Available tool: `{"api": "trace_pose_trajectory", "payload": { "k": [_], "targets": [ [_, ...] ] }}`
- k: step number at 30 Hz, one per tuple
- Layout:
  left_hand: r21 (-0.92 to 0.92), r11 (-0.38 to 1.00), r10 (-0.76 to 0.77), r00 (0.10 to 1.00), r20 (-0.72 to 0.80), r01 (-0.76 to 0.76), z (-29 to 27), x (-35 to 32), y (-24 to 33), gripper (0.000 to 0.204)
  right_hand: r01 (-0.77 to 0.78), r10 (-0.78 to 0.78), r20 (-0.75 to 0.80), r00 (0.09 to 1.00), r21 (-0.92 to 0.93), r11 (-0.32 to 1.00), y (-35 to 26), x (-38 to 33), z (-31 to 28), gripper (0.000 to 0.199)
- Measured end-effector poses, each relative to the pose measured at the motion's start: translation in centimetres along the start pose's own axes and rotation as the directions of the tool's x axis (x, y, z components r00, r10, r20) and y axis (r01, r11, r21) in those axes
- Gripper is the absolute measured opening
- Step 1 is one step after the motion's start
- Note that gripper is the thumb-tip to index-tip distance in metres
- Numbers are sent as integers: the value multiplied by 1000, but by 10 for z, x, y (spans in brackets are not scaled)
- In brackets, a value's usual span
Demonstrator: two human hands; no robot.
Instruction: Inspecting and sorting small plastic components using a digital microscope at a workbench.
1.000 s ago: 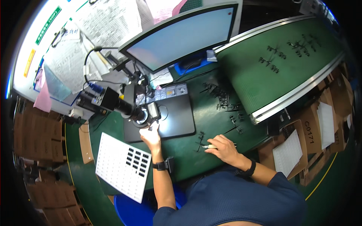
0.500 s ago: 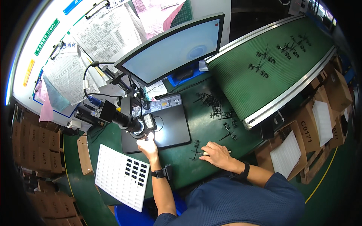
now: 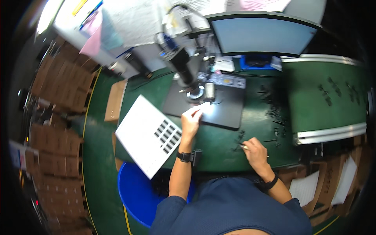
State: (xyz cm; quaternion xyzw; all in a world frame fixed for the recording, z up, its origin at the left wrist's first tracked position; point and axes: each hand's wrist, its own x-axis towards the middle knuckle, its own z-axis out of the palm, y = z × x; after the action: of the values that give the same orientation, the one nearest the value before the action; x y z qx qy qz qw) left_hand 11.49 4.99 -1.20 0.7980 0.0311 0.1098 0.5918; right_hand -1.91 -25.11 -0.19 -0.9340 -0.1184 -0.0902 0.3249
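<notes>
Your green desk [image 3: 219, 145] carries a black base plate [image 3: 223, 107] under the microscope [image 3: 184, 68], a monitor [image 3: 266, 35] behind it and a white tray [image 3: 147, 135] to its left, with cardboard boxes [image 3: 58, 86] stacked beyond. Your left hand [image 3: 191, 121] rests on the plate's lit near edge, its fingers together on a small part I cannot make out. Your right hand [image 3: 254, 150], fingers clamped on thin tweezers [image 3: 246, 147], is on the desk right of the plate; since the earlier frame your view has swung left, while both hands stay put.

Bright glare under the microscope [image 3: 187, 74], dim blurred fisheye edges
</notes>
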Motion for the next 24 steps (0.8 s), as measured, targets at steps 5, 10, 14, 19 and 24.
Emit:
{"api": "trace_pose_trajectory", "payload": {
  "k": [5, 10, 14, 19, 24],
  "targets": [
    [243, 967, -39, 990, -138, 72, -63, -56, 8, 21, 12, -13, 17, 1000, 32, 999, 5, 1, 1, 21],
    [436, 855, 11, 832, -555, 280, -140, -108, -10, 14, 32, -33, 30, 999, 48, 998, 8, 2, -4, 23],
    [593, 752, 48, 873, -485, 287, -165, -125, -28, 10, 45, -48, 49, 998, 52, 998, 7, 6, -3, 22],
    [699, 672, 54, 926, -374, 244, -166, -126, -24, 9, 62, -67, 64, 996, 75, 995, 3, 11, -2, 21],
    [788, 598, 57, 972, -227, 149, -171, -130, -20, 16, 17, -23, 57, 998, 100, 995, 1, 9, -7, 17]
  ]
}}
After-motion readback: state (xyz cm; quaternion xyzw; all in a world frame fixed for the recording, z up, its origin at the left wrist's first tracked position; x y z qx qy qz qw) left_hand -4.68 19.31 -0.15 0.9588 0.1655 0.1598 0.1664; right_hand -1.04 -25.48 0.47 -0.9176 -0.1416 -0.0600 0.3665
